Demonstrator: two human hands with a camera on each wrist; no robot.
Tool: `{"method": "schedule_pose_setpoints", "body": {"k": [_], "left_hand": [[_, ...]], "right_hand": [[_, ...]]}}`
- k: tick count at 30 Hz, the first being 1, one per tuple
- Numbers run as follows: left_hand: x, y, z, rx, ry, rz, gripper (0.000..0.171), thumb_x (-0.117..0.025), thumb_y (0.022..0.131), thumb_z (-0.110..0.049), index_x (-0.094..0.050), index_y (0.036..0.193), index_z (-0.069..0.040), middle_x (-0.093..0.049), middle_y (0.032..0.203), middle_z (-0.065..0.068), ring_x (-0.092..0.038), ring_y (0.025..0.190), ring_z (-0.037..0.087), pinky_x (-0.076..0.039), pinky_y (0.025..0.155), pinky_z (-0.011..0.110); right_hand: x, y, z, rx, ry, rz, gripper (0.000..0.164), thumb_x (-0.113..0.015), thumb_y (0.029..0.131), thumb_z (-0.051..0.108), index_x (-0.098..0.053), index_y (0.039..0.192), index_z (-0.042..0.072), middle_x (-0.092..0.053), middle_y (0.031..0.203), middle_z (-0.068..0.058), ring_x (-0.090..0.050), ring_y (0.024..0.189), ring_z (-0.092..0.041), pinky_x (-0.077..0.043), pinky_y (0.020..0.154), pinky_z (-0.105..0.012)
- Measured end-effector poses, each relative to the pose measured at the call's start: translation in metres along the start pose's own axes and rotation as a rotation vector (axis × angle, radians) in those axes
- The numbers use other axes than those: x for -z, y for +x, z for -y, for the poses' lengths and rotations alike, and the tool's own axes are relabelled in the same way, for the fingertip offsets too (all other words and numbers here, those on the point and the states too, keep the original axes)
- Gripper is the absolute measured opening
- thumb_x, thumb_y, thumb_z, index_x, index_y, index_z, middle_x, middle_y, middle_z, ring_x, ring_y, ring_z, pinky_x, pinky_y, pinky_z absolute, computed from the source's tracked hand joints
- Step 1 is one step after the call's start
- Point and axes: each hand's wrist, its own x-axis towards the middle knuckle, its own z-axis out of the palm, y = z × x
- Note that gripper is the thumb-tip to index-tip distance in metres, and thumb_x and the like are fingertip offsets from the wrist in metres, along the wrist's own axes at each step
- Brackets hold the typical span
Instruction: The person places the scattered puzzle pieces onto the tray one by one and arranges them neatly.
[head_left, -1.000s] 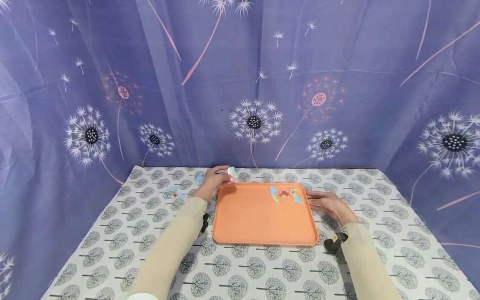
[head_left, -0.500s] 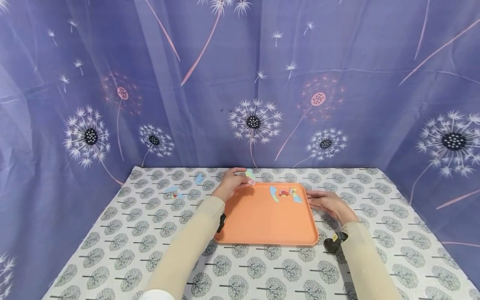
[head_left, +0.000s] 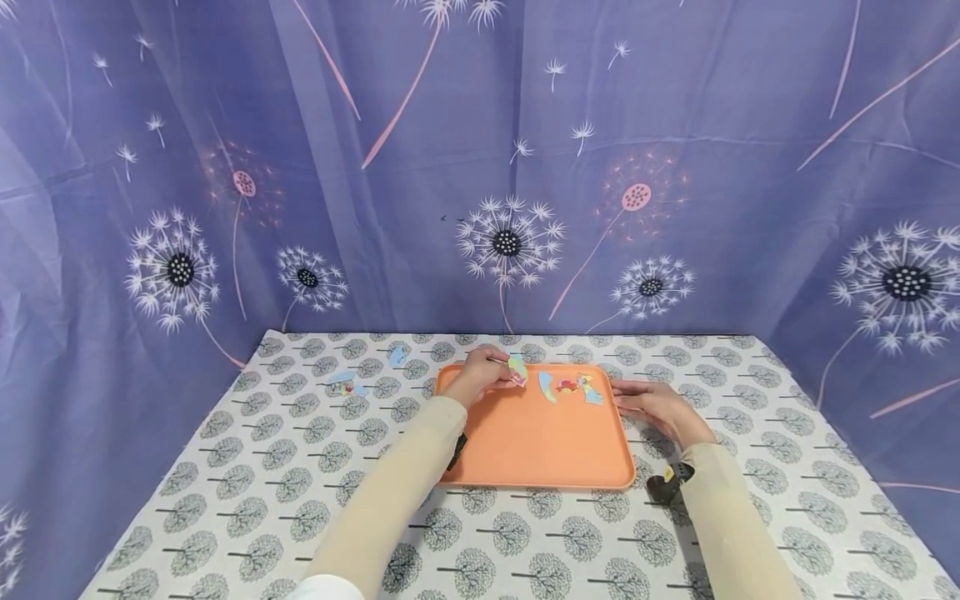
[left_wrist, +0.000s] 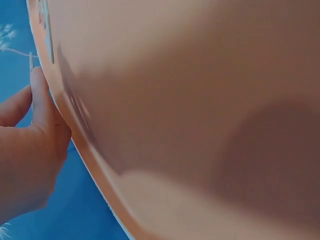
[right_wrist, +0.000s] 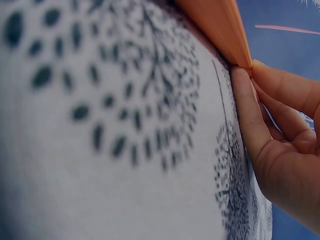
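Between thumb and fingers my left hand (head_left: pixel 482 375) pinches a colourful flat puzzle piece (head_left: pixel 518 369), green at the top and pink-red below. It is above the back of an orange tray (head_left: pixel 540 442). In the left wrist view this piece (left_wrist: pixel 31 62) shows nearly edge-on. To its right, a light-blue curved piece (head_left: pixel 547 387), a red piece (head_left: pixel 567 386) and a blue-and-yellow piece (head_left: pixel 590 390) lie in the tray's back right. My right hand (head_left: pixel 660 406) is at the tray's right side; the right wrist view has its thumb and finger pinching the tray's rim (right_wrist: pixel 240 45).
Left of the tray, a blue piece (head_left: pixel 398 357) and a small group of pieces (head_left: pixel 347 383) lie on the tree-print tablecloth (head_left: pixel 300 458). A purple dandelion-print curtain (head_left: pixel 420 250) hangs behind the table and at both sides.
My left hand has carried the puzzle piece rightward and a little nearer, from the tray's back left corner to over its back part. The right hand stays at the tray's right side.
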Motion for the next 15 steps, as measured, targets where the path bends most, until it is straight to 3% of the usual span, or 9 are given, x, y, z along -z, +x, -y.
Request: {"method": "schedule_pose_setpoints", "body": {"k": [15], "left_hand": [[-0.011,0.003,0.013,0.05,0.106,-0.047,0.028,-0.064,0.079,0.019,-0.061,0.106,0.013,-0.063,0.089,0.022,-0.068,0.068,0.023,-0.062,0.065,0.028]], "right_hand": [[0.0,-0.001,-0.001,0.01,-0.009,0.011,0.057,-0.06,0.09,-0.005,-0.035,0.141,-0.013,-0.045,0.138,-0.03,-0.065,0.097,-0.01,-0.053,0.094,-0.028]]}}
